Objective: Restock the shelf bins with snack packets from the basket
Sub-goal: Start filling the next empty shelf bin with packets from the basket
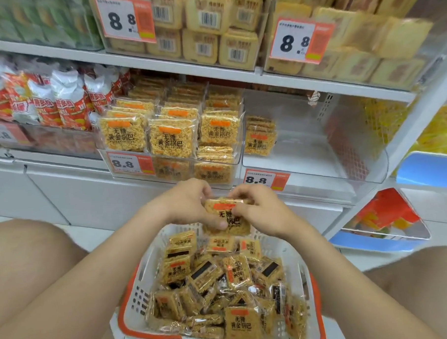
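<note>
Snack packet (228,215): above basket (135,283) far rim, pinched by left hand (190,204) and right hand (257,209) fingers, likely squaring it for the near-empty right shelf bin (319,149).

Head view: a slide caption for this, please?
Left hand and right hand hold a rice-crisp packet over the basket, before a nearly empty shelf bin.

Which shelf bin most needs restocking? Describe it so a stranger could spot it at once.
On the white shelving, find the row of clear bins directly above the basket. The right-hand bin, behind an 8.8 price tag, holds just one short stack of packets against its left wall, whereas the bin beside it is packed full.
</note>
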### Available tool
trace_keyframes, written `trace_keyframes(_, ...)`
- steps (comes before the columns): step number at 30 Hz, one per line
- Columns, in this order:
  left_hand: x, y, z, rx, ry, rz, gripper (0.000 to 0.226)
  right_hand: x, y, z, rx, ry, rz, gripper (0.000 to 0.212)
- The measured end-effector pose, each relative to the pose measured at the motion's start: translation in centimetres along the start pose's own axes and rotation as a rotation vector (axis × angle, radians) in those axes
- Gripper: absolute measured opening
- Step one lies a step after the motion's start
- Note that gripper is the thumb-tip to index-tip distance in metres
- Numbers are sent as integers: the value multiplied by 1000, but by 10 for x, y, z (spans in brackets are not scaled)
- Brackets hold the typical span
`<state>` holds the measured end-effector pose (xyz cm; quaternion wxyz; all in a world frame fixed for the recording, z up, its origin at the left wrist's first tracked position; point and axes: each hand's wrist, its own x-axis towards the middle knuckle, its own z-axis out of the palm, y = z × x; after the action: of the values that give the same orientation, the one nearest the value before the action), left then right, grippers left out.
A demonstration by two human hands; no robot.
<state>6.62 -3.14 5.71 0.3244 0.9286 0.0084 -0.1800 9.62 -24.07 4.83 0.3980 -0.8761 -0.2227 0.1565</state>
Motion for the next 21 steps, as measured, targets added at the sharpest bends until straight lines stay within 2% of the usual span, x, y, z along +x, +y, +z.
trace_keyframes(3,-6,9,-3,-437,114,51,57,-3,-7,-12,207,153,-26,31)
trace_keyframes(4,-8,12,-3,-532,134,61,57,-3,-8,-15,261,210,-31,36)
trace_keyframes(6,-8,15,-2,-650,176,43,74,-3,-12,-19,327,302,-26,43)
trace_keyframes(7,-7,16,-2,-667,207,39,78,-3,-13,-21,348,331,-22,46)
trace_keyframes(9,-7,21,-3,-681,265,62,64,-3,-15,-23,372,354,-23,49)
trace_keyframes(13,-1,29,-4,-736,331,93,54,-5,-19,-30,295,381,-37,34)
trace_keyframes(17,4,43,-7,-626,394,171,46,-1,-28,-47,-7,422,-104,22)
trace_keyframes(21,13,61,-7,-459,597,283,42,14,-37,-72,-58,414,-74,16)
